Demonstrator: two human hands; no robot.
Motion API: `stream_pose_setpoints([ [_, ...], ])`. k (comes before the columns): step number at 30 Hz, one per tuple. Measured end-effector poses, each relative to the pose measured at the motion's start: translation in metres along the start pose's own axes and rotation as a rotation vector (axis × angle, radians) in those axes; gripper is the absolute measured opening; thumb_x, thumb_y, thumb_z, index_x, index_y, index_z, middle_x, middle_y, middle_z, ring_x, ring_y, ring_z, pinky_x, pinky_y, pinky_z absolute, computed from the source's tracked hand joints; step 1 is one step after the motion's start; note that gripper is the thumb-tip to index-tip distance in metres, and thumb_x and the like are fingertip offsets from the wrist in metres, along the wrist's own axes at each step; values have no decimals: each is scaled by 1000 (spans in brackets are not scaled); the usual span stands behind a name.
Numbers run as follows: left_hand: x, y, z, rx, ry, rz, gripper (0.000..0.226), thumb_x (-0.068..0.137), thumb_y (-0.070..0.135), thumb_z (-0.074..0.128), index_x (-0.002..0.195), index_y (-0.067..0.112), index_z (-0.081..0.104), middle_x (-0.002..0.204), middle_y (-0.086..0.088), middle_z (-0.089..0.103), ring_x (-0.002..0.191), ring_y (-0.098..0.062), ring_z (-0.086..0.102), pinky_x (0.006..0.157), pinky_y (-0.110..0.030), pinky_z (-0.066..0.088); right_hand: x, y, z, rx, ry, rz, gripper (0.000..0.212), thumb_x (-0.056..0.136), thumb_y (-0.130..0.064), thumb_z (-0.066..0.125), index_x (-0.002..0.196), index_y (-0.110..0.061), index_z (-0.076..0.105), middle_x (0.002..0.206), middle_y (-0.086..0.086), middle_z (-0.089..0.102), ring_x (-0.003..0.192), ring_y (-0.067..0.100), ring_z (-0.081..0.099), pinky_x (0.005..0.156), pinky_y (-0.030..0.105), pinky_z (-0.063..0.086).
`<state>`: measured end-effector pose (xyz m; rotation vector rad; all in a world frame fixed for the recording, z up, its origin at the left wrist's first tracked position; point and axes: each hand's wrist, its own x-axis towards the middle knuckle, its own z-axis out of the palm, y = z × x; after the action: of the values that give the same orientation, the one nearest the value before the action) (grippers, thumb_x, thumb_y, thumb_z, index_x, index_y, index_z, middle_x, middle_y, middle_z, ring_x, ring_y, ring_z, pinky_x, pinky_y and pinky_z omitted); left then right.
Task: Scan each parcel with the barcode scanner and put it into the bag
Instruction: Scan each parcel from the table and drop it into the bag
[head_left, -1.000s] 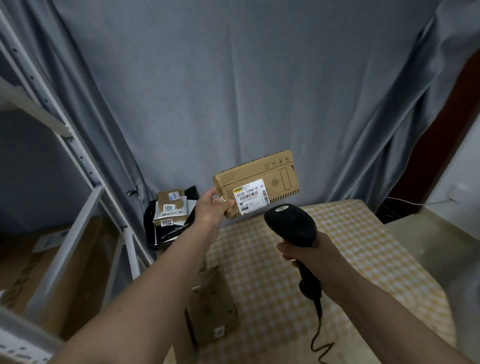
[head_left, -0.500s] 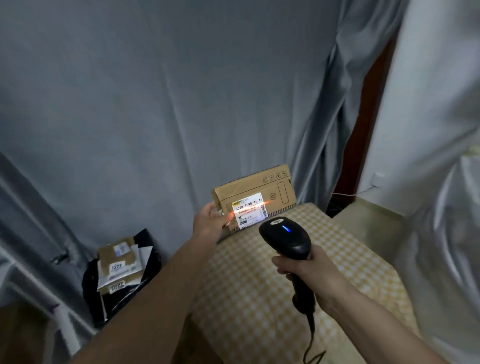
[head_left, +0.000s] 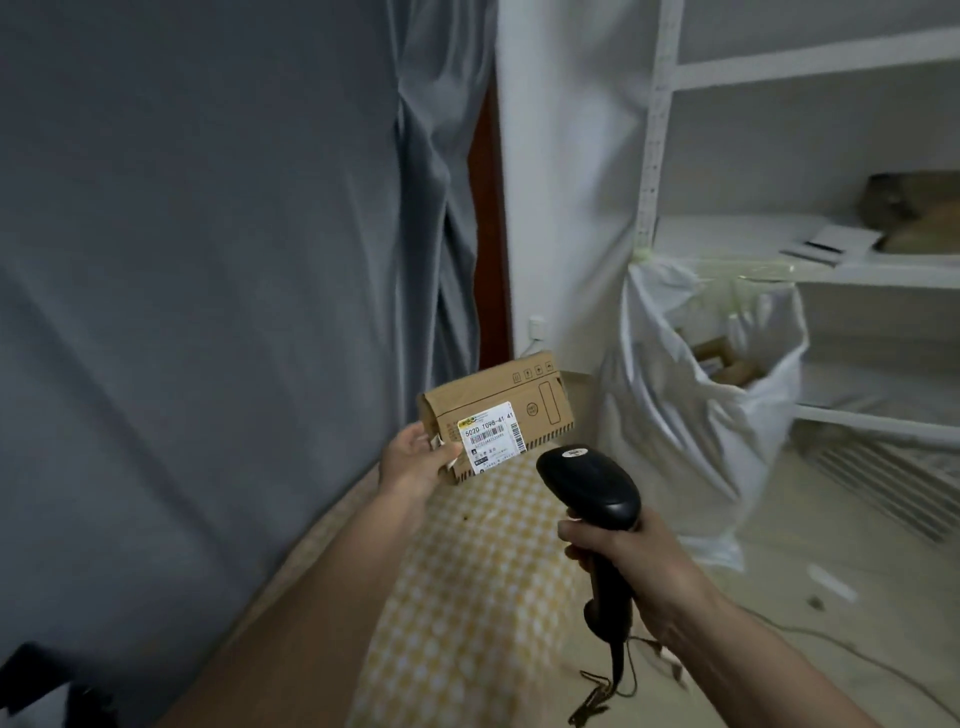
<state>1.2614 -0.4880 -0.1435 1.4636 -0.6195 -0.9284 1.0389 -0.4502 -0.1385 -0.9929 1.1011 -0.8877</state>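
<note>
While both arms reach forward over the checked table (head_left: 467, 613), the scene reads as follows.
Left hand: left hand (head_left: 415, 460) is raised at mid-frame, thumb on the near face and fingers behind, pinching the left end of the parcel (head_left: 498, 415).
Parcel: held in the air above the table's far end, tilted with its right end higher, white label (head_left: 488, 436) facing the camera.
Right hand: right hand (head_left: 623, 561) is wrapped round the handle of the scanner (head_left: 589, 493), fingers clamped on it, head aimed up and left, just below and right of the parcel.
Cable: hangs from the handle's base to the near edge.
Bag: white bag (head_left: 691, 415) stands open on the floor to the right, well apart from the parcel, with brown parcels inside, by a white shelf (head_left: 810, 260).
Change: half a second ago a red scan line lay across the label and a blue light glowed on the scanner; both are gone.
View: it has swung right, so the bag and shelf now show and the black bag of parcels at left has left the frame.
</note>
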Motion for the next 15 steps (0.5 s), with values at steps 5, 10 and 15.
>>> stream_pose_setpoints([
  [5,2,-9,65,74,-152,-7,26,84,-8,66,96,14,60,105,-10,68,81,-19,66,80,-36,55,-5,-9,-47,50,153,-9,28,74,3,74,101,0,65,81,16,64,71,23,60,65,30,46],
  [10,4,-23,134,101,-215,-67,29,84,-1,70,111,-4,61,105,-18,70,88,-31,68,81,-47,57,-8,-15,-99,66,251,7,27,74,0,76,100,2,67,78,14,63,67,20,60,63,29,47],
  [15,0,-40,206,171,-276,-132,21,85,1,67,106,0,66,99,-18,71,82,-31,68,79,-50,58,-5,-26,-157,91,327,14,26,75,-1,76,99,2,67,80,14,65,70,22,60,66,32,47],
])
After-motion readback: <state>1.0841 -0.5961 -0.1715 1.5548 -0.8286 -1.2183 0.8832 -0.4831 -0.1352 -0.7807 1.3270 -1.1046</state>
